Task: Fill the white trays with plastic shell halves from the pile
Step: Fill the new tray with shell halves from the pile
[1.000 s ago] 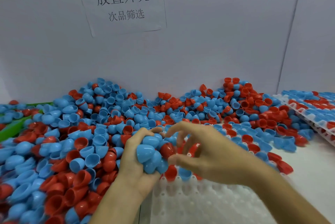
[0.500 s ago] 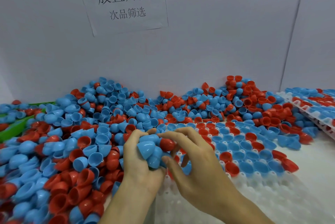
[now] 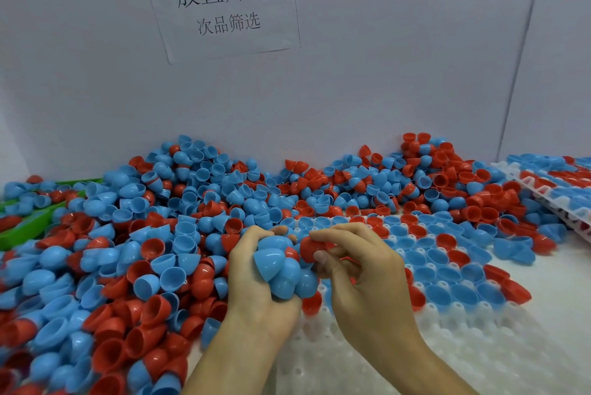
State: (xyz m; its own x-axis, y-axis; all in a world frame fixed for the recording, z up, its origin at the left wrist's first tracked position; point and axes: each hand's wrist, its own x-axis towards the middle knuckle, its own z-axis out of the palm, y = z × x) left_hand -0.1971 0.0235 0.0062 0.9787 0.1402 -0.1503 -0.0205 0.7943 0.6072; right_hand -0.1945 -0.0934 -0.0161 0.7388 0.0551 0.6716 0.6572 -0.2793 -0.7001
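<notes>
A big pile of blue and red plastic shell halves (image 3: 179, 234) covers the left and back of the table. A white tray (image 3: 399, 359) with round pockets lies in front of me; its far rows hold blue and red halves, its near rows are bare. My left hand (image 3: 256, 292) grips a bunch of mostly blue shell halves (image 3: 284, 270) above the tray's left edge. My right hand (image 3: 361, 276) pinches a red shell half (image 3: 311, 249) at the top of that bunch.
A second white tray (image 3: 556, 199) filled with shells leans at the far right. A green bin edge (image 3: 28, 228) shows at the left under the pile. A white wall with a paper sign (image 3: 224, 1) closes the back.
My right hand has drawn in from spread fingers and now pinches a red half at the bunch. The filled tray rows have come into view behind it. My left hand keeps its handful.
</notes>
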